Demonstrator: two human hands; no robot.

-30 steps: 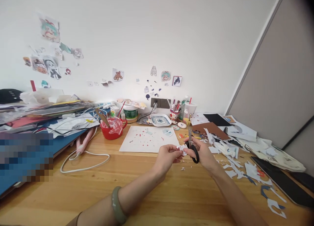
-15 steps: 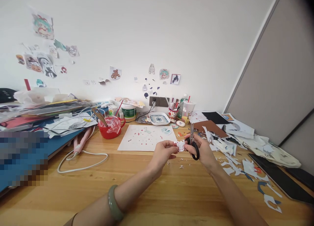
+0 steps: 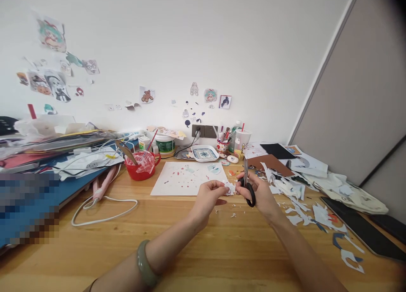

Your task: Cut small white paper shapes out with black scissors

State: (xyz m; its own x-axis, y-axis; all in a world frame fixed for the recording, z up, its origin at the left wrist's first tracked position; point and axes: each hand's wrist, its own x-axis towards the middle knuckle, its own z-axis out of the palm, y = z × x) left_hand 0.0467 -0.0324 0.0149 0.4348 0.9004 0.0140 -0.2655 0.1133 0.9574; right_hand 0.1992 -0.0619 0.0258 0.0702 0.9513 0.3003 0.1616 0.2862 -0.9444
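A small white paper cutout (image 3: 230,188) with an uneven edge is pinched between the thumb and fingers of my left hand (image 3: 207,197). Close to its right side, my right hand (image 3: 260,195) holds a pair of scissors (image 3: 250,194) by the black handles, blades pointing up and away. The right fingertips are close to the cutout's edge; whether they touch it I cannot tell. Tiny paper snippets (image 3: 234,215) lie on the wood below. Behind my hands a white sheet (image 3: 180,186) carries many small coloured paper pieces.
Paper scraps (image 3: 298,216) and a black tablet-like slab (image 3: 361,228) lie to the right. A red mug (image 3: 141,171) stands left of the sheet, near a pink tool with a white cord (image 3: 104,184). Behind are a square dish (image 3: 204,153) and a brush cup (image 3: 223,146).
My right hand with the scissors has drawn slightly apart from the paper cutout, which stays in my left hand and looks turned a little. The view has shifted slightly.
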